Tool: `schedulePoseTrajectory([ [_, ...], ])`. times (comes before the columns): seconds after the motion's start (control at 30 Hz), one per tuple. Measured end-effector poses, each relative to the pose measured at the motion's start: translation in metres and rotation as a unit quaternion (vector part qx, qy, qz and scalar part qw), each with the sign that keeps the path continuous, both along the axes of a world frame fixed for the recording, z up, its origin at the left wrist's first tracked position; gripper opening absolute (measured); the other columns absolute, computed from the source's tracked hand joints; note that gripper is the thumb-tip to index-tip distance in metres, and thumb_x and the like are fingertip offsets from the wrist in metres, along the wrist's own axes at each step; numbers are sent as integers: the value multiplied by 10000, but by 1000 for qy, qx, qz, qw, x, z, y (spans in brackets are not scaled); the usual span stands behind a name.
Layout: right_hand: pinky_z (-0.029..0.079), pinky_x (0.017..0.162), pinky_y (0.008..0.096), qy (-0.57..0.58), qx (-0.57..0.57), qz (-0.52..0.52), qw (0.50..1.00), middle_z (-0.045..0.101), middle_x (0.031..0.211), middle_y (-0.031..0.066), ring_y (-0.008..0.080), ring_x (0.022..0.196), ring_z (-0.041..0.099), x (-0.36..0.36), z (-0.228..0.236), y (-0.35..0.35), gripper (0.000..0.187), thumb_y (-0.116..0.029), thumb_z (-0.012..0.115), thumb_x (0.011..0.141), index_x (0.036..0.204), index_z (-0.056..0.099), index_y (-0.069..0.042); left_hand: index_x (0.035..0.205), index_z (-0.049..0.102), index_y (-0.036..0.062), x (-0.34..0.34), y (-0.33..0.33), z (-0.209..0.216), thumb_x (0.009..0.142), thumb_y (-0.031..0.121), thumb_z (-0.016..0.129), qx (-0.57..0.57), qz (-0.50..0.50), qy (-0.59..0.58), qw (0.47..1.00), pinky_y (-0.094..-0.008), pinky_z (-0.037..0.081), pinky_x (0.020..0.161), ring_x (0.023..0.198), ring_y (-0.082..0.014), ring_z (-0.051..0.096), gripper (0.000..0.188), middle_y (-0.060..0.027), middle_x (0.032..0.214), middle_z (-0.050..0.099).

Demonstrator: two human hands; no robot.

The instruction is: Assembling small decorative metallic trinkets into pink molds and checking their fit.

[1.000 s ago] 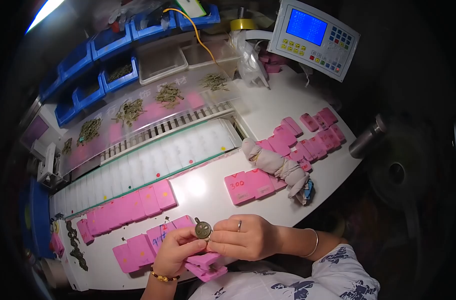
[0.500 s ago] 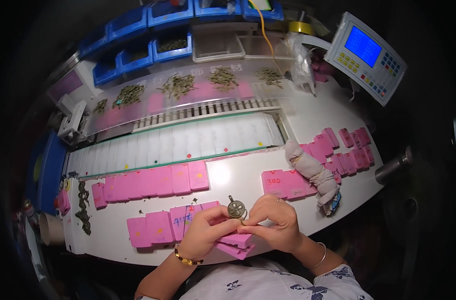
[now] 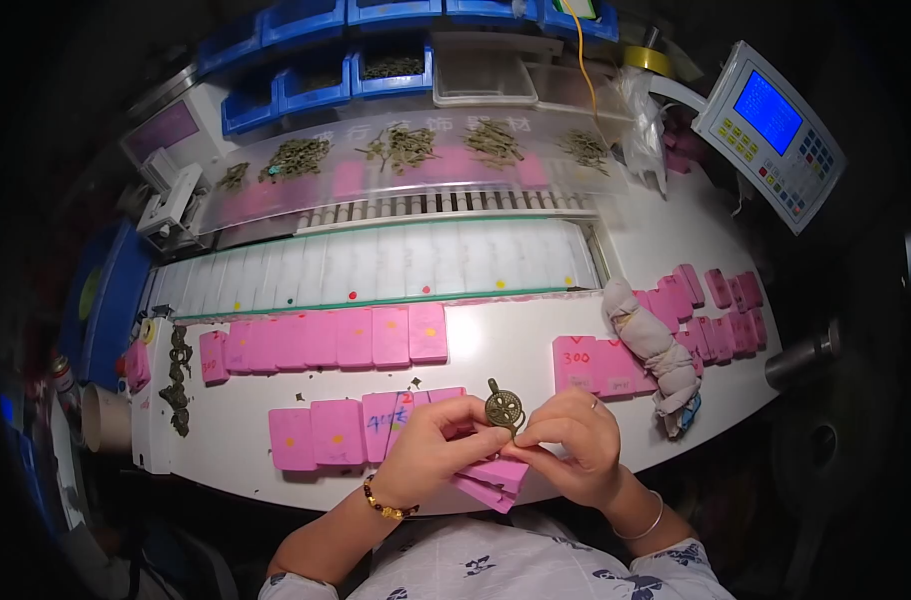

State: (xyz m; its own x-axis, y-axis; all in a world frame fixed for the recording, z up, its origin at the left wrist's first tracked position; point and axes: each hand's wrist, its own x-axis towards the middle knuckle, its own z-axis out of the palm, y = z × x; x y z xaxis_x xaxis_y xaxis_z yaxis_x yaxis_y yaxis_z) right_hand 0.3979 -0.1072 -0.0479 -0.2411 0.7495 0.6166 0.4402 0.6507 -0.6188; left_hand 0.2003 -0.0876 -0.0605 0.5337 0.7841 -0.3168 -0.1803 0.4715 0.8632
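A round bronze-coloured metal pendant point(image 3: 504, 408) with an openwork flower and a loop on top stands up between my hands, near the table's front edge. My left hand point(image 3: 441, 448) is closed, its thumb and fingers pinching the pendant from the left at its lower edge. My right hand point(image 3: 573, 445) is also closed, fingertips pressed together at the pendant's lower right by a small curved piece of the same colour. Whether the right fingers hold that piece or something smaller is hidden. Just below the hands lie pink blocks point(image 3: 488, 493), partly covered by the left hand.
Rows of pink blocks point(image 3: 356, 340) lie before a white slatted strip point(image 3: 396, 262). A rolled cloth point(image 3: 656, 345) rests over blocks at right. Heaps of small metal pieces point(image 3: 411, 148) sit on a clear sheet, with blue bins point(image 3: 311, 90) behind. A control panel point(image 3: 776, 130) stands far right.
The whole view has shifted, so the table appears farther right and slightly higher. Both hands keep nearly the same grip on the pendant.
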Motion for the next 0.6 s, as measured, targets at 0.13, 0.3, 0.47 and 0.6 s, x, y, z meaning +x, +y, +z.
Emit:
schedulePoseTrajectory([
  [0.13, 458, 615, 316, -5, -7, 12, 1000, 641, 739, 46, 227, 669, 597, 1, 2, 0, 198, -55, 828, 690, 787, 656, -71, 1024, 664, -15, -1, 0, 2, 911, 73, 674, 12, 1, -7, 1000, -203, 500, 757, 852, -61, 630, 145, -29, 930, 681],
  [0.3, 453, 664, 268, 161, -285, 57, 943, 655, 818, 32, 124, 733, 593, 3, -10, -4, 115, -39, 768, 798, 830, 659, -48, 1005, 659, -13, 1, -3, 2, 901, 25, 657, 39, 24, -20, 999, -232, 511, 758, 840, -82, 630, 110, -38, 934, 677],
  [0.47, 466, 713, 219, 476, -502, 123, 711, 642, 902, 31, 75, 797, 575, 0, -28, 6, 125, 23, 694, 861, 951, 616, -17, 1012, 661, -8, -4, 0, 12, 898, 44, 659, 55, 54, 0, 997, -231, 492, 750, 820, -70, 602, 125, -23, 912, 664],
  [0.6, 491, 761, 255, 287, -433, 17, 854, 633, 940, 56, 137, 876, 596, -4, -27, 22, 214, 42, 703, 821, 1001, 608, -26, 1001, 660, -4, -33, 10, 22, 891, 66, 667, 56, 113, 1, 992, -226, 485, 747, 805, -66, 595, 130, -14, 899, 661],
])
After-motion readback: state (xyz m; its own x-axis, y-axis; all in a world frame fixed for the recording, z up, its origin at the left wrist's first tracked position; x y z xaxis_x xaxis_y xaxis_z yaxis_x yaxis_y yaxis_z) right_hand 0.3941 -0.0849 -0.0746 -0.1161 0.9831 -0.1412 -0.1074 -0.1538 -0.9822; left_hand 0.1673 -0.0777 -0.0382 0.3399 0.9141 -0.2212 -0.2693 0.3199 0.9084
